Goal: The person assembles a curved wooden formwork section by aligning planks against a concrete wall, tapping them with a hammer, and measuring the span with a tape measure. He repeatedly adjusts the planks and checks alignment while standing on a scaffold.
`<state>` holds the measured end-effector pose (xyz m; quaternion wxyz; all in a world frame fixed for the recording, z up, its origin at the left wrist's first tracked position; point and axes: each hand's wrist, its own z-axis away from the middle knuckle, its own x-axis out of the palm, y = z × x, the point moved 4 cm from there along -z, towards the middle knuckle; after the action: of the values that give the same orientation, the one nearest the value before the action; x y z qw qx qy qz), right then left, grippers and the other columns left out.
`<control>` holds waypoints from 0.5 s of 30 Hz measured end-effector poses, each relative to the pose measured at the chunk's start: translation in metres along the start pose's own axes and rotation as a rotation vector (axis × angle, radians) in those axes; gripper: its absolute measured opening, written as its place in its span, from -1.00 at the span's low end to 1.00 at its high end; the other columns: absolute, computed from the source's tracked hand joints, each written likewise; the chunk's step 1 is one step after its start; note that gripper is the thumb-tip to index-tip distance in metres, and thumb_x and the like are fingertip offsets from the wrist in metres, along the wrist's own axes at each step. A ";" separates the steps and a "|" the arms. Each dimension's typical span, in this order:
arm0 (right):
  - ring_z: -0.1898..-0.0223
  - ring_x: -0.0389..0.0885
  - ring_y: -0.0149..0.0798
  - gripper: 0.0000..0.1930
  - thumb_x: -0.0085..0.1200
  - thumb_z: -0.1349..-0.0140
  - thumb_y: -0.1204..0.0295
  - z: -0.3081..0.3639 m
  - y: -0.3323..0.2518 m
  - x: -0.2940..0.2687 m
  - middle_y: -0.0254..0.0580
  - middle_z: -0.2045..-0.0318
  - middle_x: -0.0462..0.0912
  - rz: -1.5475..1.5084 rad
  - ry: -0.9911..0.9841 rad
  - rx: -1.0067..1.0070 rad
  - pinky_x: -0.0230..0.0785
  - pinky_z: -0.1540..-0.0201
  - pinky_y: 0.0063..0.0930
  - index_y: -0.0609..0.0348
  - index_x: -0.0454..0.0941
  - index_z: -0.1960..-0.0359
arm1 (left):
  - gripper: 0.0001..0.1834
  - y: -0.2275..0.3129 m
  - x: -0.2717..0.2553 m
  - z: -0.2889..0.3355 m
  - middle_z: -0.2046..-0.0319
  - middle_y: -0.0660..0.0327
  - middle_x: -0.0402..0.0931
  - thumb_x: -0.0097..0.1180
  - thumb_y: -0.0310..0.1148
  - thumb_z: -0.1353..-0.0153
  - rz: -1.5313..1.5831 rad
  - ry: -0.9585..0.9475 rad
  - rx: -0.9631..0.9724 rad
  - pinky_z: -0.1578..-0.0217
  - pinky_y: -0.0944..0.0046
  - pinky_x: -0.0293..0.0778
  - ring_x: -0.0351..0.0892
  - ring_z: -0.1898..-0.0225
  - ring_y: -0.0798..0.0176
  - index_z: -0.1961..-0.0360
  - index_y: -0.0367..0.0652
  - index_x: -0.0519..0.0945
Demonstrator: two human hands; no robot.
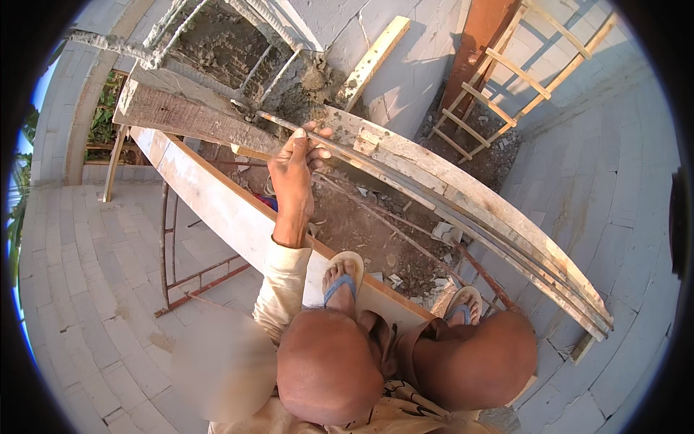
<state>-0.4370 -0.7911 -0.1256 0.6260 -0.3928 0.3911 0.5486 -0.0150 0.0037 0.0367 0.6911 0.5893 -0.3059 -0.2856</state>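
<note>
My left hand (293,163) reaches forward from its cream sleeve, fingers and thumb closed around a long thin metal rod (347,153). The rod's far-left end lies at the edge of wet grey concrete (217,47) inside a board form. From my hand it runs right, beside the wooden plank (463,195), where other thin bars seem to lie alongside; where it ends I cannot tell. A thick rough board (195,114) forms the near side of the wet concrete. Steel reinforcing bars (278,76) stick out of it. My right hand is out of view.
I crouch, sandalled feet (340,286) on a pale plank (217,199) above a rubble-strewn floor (354,231). A rusty metal frame (168,253) stands left below. Grey block walls (593,181) surround me. A wooden ladder (506,87) leans at far right; a short board (376,61) leans ahead.
</note>
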 end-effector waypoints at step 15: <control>0.49 0.35 -0.40 -0.63 -0.05 -0.60 0.15 0.056 -0.083 -0.069 -0.28 0.49 0.41 -0.280 0.097 -0.299 0.22 0.43 -0.45 0.26 0.50 0.20 | -0.57 -0.004 0.007 0.002 0.09 0.07 0.80 -0.01 -0.16 -0.65 0.074 0.071 0.014 0.25 0.42 0.55 0.66 0.32 0.45 -0.20 -0.33 0.63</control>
<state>-0.3573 -0.7737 -0.0351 0.6115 -0.5577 0.2765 0.4884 -0.0121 -0.0040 0.0331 0.7075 0.5922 -0.3047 -0.2364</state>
